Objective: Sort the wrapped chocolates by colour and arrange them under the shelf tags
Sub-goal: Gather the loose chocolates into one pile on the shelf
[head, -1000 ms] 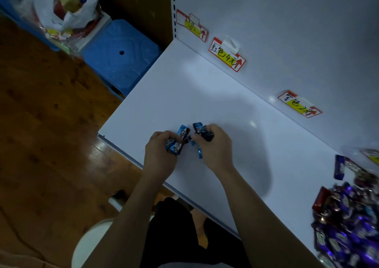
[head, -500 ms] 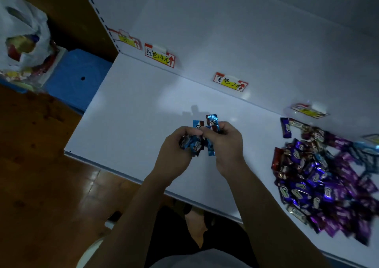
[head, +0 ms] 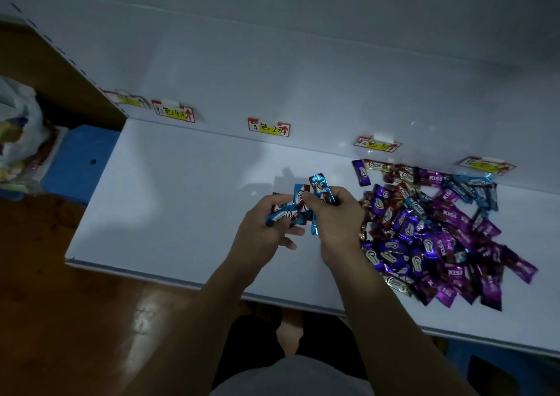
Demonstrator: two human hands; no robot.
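The left hand (head: 266,229) and right hand (head: 336,217) meet, both clutching blue-wrapped chocolates (head: 298,203).
Those in the left lie crosswise; the right's stand on end, pointing toward the shelf tags (head: 268,127); the mixed pile (head: 430,235) lies just right.

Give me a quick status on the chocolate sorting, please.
Left hand and right hand both gripping blue chocolates above shelf. Mixed pile unsorted at right. No obstruction seen toward tags.

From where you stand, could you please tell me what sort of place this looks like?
Probably a small shop or mock retail display: a white shelf with handwritten price tags along its back panel, and a heap of wrapped chocolates below them.
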